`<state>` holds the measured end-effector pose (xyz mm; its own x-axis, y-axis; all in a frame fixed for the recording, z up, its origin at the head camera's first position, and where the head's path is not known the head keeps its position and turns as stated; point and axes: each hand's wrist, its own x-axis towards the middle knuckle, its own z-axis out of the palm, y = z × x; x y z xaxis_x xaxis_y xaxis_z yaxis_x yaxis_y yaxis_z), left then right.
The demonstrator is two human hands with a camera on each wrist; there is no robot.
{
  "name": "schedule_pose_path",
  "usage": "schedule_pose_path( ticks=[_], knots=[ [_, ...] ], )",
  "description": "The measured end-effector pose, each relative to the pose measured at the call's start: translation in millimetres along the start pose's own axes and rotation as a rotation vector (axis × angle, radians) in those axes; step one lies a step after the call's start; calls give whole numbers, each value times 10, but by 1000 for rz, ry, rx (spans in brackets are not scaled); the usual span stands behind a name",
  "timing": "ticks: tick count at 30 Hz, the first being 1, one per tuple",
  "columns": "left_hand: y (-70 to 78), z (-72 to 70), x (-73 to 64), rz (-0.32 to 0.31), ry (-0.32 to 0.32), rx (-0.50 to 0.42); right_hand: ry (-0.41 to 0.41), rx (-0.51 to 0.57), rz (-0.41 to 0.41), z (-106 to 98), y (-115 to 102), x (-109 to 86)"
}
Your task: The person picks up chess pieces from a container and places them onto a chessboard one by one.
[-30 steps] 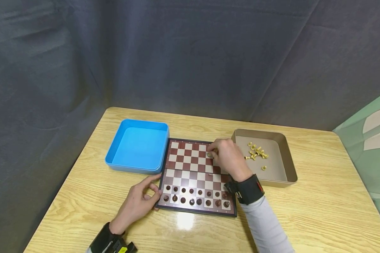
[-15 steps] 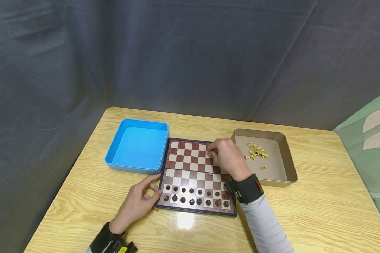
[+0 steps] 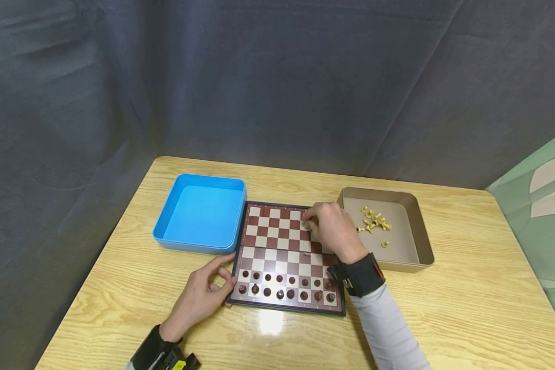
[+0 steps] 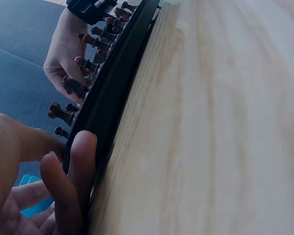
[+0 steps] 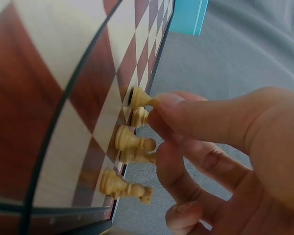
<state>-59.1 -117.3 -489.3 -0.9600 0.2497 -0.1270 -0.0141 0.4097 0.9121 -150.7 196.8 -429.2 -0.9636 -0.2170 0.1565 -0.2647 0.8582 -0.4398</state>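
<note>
A chessboard (image 3: pixel 281 256) lies unfolded on the table, with dark brown chess pieces (image 3: pixel 280 294) in two rows along its near side. My left hand (image 3: pixel 200 298) grips the board's left edge near the close corner, fingers against the black rim (image 4: pixel 105 93) in the left wrist view. At the far right of the board, my right hand (image 3: pixel 335 231) pinches a pale yellow pawn (image 5: pixel 138 98) between thumb and fingertips. Its head is hidden by them, and its base is at the board surface. Several other pale pieces (image 5: pixel 122 138) stand beside it, hidden by the hand in the head view.
A brown box (image 3: pixel 409 231) right of the board holds several loose pale yellow chess pieces (image 3: pixel 374 223). A blue box (image 3: pixel 199 216) stands at the board's upper left. Behind the wooden table (image 3: pixel 472 288) hangs a dark grey curtain (image 3: pixel 277 92).
</note>
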Motion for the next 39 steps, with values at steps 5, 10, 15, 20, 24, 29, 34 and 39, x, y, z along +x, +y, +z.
schedule_pose_path(
  ticks=[5, 10, 15, 20, 24, 29, 34, 39],
  knots=[
    [6, 0, 2, 0, 1, 3, -9, -5, 14, 1, -2, 5],
    [1, 2, 2, 0, 1, 8, -23, 1, 35, -4, -9, 7],
    [-2, 6, 3, -3, 3, 9, -37, 8, 43, -10, -8, 4],
    [-7, 5, 1, -2, 11, 19, -39, 20, 32, -35, -7, 1],
    [-14, 2, 2, 8, 12, 22, -25, 20, 20, -76, -1, -4],
    [-7, 4, 1, -8, 6, 17, -7, 16, 34, -180, 23, -30],
    [0, 2, 1, -9, -6, 10, 11, 49, 64, -308, 107, -61],
    [2, -2, 5, -4, 3, 15, 31, 60, 59, -423, 208, -87]
  ],
)
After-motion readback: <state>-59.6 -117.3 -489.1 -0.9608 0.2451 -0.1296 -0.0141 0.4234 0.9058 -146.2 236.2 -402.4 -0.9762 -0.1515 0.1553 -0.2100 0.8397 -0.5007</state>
